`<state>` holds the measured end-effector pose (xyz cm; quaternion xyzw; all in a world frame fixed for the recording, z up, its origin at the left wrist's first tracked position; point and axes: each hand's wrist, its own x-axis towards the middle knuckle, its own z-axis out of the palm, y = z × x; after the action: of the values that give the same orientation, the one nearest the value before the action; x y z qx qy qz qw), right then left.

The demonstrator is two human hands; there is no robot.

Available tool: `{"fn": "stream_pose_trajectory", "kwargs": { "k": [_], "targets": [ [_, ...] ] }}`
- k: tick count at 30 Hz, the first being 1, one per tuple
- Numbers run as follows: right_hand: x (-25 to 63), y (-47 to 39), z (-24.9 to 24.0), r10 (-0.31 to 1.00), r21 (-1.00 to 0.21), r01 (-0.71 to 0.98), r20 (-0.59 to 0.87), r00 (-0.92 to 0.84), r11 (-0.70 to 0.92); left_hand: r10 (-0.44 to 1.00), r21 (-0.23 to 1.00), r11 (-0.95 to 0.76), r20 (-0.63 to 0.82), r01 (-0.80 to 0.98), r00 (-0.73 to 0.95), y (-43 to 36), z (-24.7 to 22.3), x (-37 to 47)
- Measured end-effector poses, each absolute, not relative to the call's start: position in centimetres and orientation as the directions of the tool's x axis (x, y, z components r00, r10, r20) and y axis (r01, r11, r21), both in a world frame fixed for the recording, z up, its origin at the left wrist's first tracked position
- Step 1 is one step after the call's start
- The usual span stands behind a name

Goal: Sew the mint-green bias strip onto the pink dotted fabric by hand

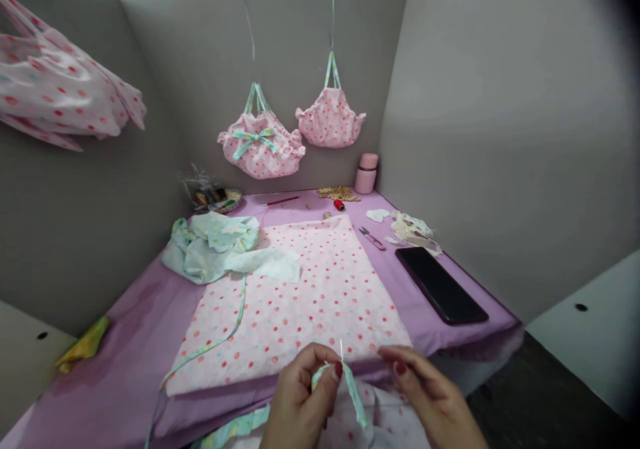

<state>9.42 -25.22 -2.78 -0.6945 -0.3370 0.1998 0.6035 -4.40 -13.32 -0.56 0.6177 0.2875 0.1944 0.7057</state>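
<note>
My left hand [306, 395] pinches a narrow green strip [354, 395] near the table's front edge. A thin needle [341, 350] points upward from beside its thumb and fingertip. My right hand [425, 389] is to the right of the strip, thumb and index finger apart, with no object visible between them. Below both hands lies pink dotted fabric [390, 412]. A larger pink dotted cloth [310, 302] is spread flat on the purple-covered table [135, 329], with crumpled green fabric [213, 245] over its back left part.
Small scissors [372, 238], a black phone [440, 283] and lace [413, 229] lie at the right. Behind are red thread [339, 205], a pink bottle [367, 173] and a basket [235, 200]. Two pink pouches [263, 145] hang on the partition; yellow cloth [85, 345] is at left.
</note>
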Motion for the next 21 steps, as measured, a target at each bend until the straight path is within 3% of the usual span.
{"fn": "stream_pose_trajectory", "kwargs": {
  "k": [2,7,9,11,13,16,19,21],
  "targets": [
    [9.5,-25.0,-1.8,0.695,-0.988,0.153,0.086,0.714,-0.035,0.633,0.991,0.044,-0.128,0.129,0.764,-13.6,-0.4,-4.5],
    [7.6,-23.2,-0.1,0.855,-0.985,-0.173,-0.085,0.511,0.005,0.568,0.968,-0.224,0.037,0.112,0.822,-14.1,-0.6,-4.4],
    [7.2,-22.8,-0.2,0.843,-0.967,-0.249,-0.091,0.531,0.052,0.555,0.978,-0.176,0.005,0.111,0.832,-13.9,-0.7,-4.4],
    [7.3,-22.8,-0.6,0.796,-0.915,-0.386,-0.144,0.588,0.12,0.533,0.991,-0.011,-0.109,0.136,0.839,-13.6,-0.7,-4.5],
    [8.0,-23.3,-0.9,0.747,-0.781,-0.591,-0.269,0.608,0.2,0.484,0.972,0.173,-0.225,0.16,0.845,-13.3,-0.7,-4.5],
    [9.6,-24.6,-1.0,0.741,-0.46,-0.84,-0.449,0.499,0.287,0.429,0.925,0.339,-0.313,0.17,0.847,-12.9,-0.5,-4.4],
    [11.3,-25.9,-0.9,0.798,-0.167,-0.91,-0.439,0.412,0.379,0.408,0.876,0.454,-0.365,0.161,0.837,-12.8,0.0,-4.4],
    [12.4,-26.8,-1.2,0.788,-0.104,-0.885,-0.416,0.454,0.455,0.409,0.832,0.541,-0.389,0.124,0.825,-12.6,0.6,-4.7]
  ]
}}
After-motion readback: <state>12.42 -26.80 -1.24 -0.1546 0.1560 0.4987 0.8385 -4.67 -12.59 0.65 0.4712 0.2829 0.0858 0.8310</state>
